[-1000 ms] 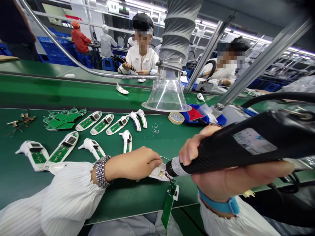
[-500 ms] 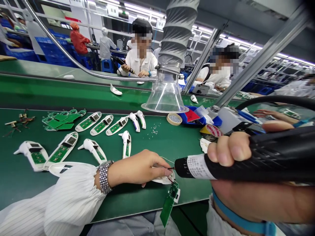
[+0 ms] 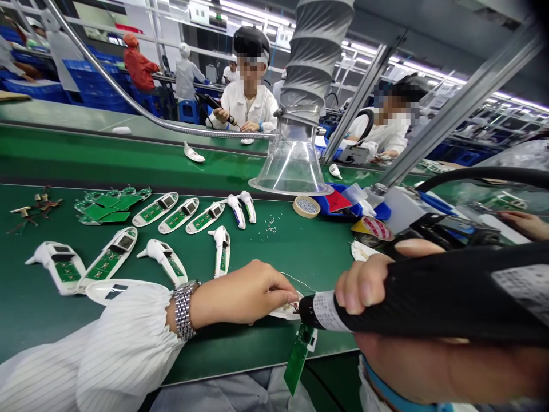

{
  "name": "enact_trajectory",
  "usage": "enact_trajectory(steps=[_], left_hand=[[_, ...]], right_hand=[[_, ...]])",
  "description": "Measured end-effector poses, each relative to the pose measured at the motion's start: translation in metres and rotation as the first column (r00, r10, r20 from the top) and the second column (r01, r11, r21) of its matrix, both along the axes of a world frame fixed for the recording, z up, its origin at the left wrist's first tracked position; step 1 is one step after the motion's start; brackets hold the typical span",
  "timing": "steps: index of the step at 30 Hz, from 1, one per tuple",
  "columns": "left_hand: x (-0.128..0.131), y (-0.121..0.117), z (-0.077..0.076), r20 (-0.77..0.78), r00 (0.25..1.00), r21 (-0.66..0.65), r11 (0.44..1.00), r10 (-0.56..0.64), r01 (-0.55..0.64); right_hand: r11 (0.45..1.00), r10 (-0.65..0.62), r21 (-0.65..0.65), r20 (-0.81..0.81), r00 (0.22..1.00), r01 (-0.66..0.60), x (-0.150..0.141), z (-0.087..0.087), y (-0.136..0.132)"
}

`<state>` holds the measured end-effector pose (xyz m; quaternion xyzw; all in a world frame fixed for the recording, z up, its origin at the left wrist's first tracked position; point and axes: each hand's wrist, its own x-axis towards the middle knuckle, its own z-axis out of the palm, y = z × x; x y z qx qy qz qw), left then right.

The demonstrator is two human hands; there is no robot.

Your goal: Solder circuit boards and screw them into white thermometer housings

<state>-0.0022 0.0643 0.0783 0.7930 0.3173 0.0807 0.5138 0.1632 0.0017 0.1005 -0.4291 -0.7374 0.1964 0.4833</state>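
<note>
Just under the fingertips of my left hand (image 3: 240, 294), a white plastic housing (image 3: 283, 312) lies on the green bench mat (image 3: 266, 257), its green circuit board (image 3: 298, 357) hanging past the mat's near edge on thin wires. That hand is closed, with the fingers bunched down at the housing, though I cannot tell from here exactly what they pinch. My right hand (image 3: 362, 283) is wrapped firmly round a black electric screwdriver (image 3: 429, 297), whose tip points into the housing; I cannot see whether it touches.

Left of the hands, I count nine more housings in two rows. Seven show green boards in place, and two, beyond the left hand, show only white. A tenth white shell (image 3: 114, 289) sits partly under the left sleeve. So most units look further along than the one at hand, whose board is not yet seated.

Farther left lie about six loose boards (image 3: 103, 209), overlapped too much for an exact count, and one small heap of brass parts (image 3: 36, 206). Beyond the left hand is a scatter of tiny screws (image 3: 270, 226), too small to count. Past the right hand stand one clear plastic extraction funnel (image 3: 291, 166) and one blue tray (image 3: 338, 206). Two co-workers (image 3: 253, 109) sit across the bench.
</note>
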Motion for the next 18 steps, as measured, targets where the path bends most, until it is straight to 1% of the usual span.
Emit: enact_trajectory(steps=[1,2,3,4,7,13,16,18], left_hand=[[0.0,-0.0001,0.0008,-0.003,1.0,0.005,1.0,-0.002,0.002],[0.0,-0.0002,0.0014,-0.006,1.0,0.009,1.0,-0.005,0.005],[-0.0001,-0.0004,0.0019,-0.006,1.0,0.014,1.0,-0.007,0.007],[-0.0002,-0.0005,0.0023,-0.008,1.0,0.017,1.0,-0.01,0.01],[-0.0002,-0.0008,0.0026,-0.007,1.0,0.015,1.0,-0.009,0.009],[0.0003,0.0006,0.0005,-0.003,1.0,0.011,1.0,0.007,-0.006],[0.0001,0.001,-0.0014,0.0,1.0,-0.01,1.0,0.009,-0.009],[-0.0001,0.001,-0.0024,0.004,1.0,-0.021,1.0,0.012,-0.012]], right_hand=[[1.0,0.021,0.004,-0.256,0.966,-0.021,-0.002,-0.0021,0.0025],[0.999,0.045,0.001,-0.467,0.883,-0.05,-0.0025,-0.0037,0.0046],[0.997,0.061,-0.009,-0.594,0.802,-0.082,-0.0019,-0.0049,0.0062],[0.994,0.07,-0.023,-0.64,0.765,-0.11,-0.0008,-0.0058,0.0071],[0.989,0.063,-0.056,-0.687,0.724,-0.139,0.0022,-0.0066,0.0068],[0.985,0.033,-0.09,-0.73,0.683,-0.144,-0.0005,-0.0047,0.0052],[0.987,0.031,-0.083,-0.743,0.669,-0.138,-0.0019,-0.0055,0.0063],[0.986,0.066,-0.053,-0.739,0.67,-0.156,-0.0001,-0.0069,0.006]])
